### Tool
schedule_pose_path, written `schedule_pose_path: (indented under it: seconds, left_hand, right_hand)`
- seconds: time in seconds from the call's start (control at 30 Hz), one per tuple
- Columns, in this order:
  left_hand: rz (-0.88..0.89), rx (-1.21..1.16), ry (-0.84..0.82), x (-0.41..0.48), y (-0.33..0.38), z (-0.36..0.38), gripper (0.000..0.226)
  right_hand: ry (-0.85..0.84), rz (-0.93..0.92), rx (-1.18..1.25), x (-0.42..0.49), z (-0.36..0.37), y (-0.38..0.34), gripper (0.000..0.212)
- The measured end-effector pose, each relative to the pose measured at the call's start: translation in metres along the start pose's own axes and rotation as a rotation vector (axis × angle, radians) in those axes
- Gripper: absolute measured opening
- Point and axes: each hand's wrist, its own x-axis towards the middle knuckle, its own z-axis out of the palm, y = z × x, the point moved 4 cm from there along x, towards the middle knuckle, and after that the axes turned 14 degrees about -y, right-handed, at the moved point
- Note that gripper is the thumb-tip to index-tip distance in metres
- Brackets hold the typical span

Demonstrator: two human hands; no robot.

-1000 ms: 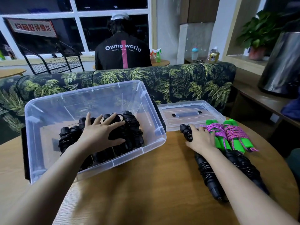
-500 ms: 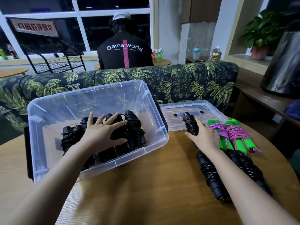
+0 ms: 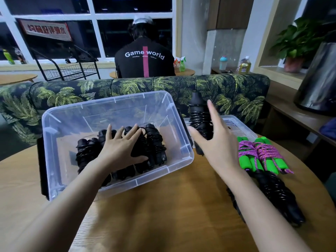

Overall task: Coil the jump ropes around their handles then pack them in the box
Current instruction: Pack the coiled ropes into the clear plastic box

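A palm-print sofa (image 3: 227, 91) stands behind a round wooden table (image 3: 172, 206). Beyond: dark white-framed windows (image 3: 131, 6), a wire rack (image 3: 69, 70), a potted plant (image 3: 298, 39).

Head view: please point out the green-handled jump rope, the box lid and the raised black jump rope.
green-handled jump rope (image 3: 259, 151): head view, on the pink cord.
box lid (image 3: 238, 127): head view, on its bare clear top.
raised black jump rope (image 3: 199, 119): head view, on its coiled cord.
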Motion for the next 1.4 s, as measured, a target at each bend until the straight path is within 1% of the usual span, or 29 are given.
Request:
schedule_pose_path:
  seconds: [0.1, 0.17, 0.23, 0.33, 0.47, 0.53, 0.6, 0.67, 0.77, 0.83, 0.9, 0.93, 1.0, 1.03, 1.1, 1.2, 1.27, 1.33, 1.4]
  left_hand:
    - [-0.063, 0.024, 0.013, -0.001, -0.001, -0.003, 0.113]
    - [-0.119, 0.065, 0.014, -0.004, -0.002, -0.005, 0.115]
    - [-0.132, 0.052, 0.007, -0.007, -0.004, -0.005, 0.114]
    - [-0.112, 0.012, -0.010, -0.010, -0.005, -0.003, 0.113]
    - [-0.084, -0.010, -0.044, -0.010, -0.010, -0.002, 0.115]
    - [-0.075, -0.012, -0.050, -0.011, -0.010, -0.002, 0.116]
    - [-0.068, -0.011, -0.050, -0.012, -0.009, -0.001, 0.118]
    - [-0.065, -0.008, -0.046, -0.012, -0.009, 0.000, 0.119]
    - [-0.061, -0.015, -0.050, -0.012, -0.010, 0.001, 0.119]
    - [-0.059, -0.011, -0.044, -0.012, -0.010, 0.001, 0.119]
    - [-0.056, 0.005, -0.039, -0.013, -0.009, 0.001, 0.119]
    - [-0.055, 0.008, -0.038, -0.013, -0.009, 0.001, 0.119]
    - [-0.053, 0.004, -0.035, -0.014, -0.009, 0.001, 0.118]
    - [-0.053, 0.002, -0.034, -0.014, -0.009, 0.000, 0.118]
    - [-0.050, -0.002, -0.041, -0.014, -0.009, 0.000, 0.117]
    - [-0.036, -0.041, -0.045, -0.012, -0.011, -0.001, 0.114]
    - [-0.020, -0.088, -0.056, -0.013, -0.013, -0.004, 0.105]
    - [0.004, -0.158, -0.047, -0.019, -0.011, -0.008, 0.094]
    - [0.029, -0.241, -0.013, -0.034, -0.005, -0.013, 0.089]
  right_hand:
    - [-0.010, -0.159, -0.070, -0.003, 0.016, -0.047, 0.084]
    - [-0.008, -0.191, -0.181, 0.000, 0.036, -0.066, 0.082]
    - [-0.025, -0.189, -0.314, 0.005, 0.057, -0.075, 0.081]
    - [-0.147, -0.174, -0.412, 0.014, 0.085, -0.076, 0.082]
    - [-0.103, -0.129, -0.484, 0.021, 0.105, -0.080, 0.084]
    - [-0.127, -0.066, -0.522, 0.022, 0.113, -0.083, 0.084]
    - [-0.255, -0.020, -0.592, 0.022, 0.124, -0.080, 0.082]
    - [-0.339, -0.019, -0.643, 0.024, 0.131, -0.074, 0.082]
    - [-0.349, -0.101, -0.543, 0.025, 0.128, -0.068, 0.083]
    - [-0.376, -0.187, -0.506, 0.020, 0.120, -0.067, 0.093]
    - [-0.482, -0.269, -0.518, 0.011, 0.117, -0.061, 0.098]
    - [-0.553, -0.286, -0.510, 0.008, 0.117, -0.058, 0.096]
    - [-0.710, -0.255, -0.471, 0.005, 0.120, -0.052, 0.090]
    - [-0.748, -0.243, -0.450, 0.005, 0.120, -0.052, 0.088]
    - [-0.727, -0.270, -0.435, 0.002, 0.118, -0.054, 0.085]
    - [-0.648, -0.424, -0.425, -0.012, 0.109, -0.054, 0.079]
    - [-0.631, -0.516, -0.400, -0.025, 0.103, -0.048, 0.075]
    - [-0.611, -0.562, -0.386, -0.034, 0.099, -0.037, 0.071]
    - [-0.556, -0.595, -0.380, -0.036, 0.099, -0.028, 0.065]
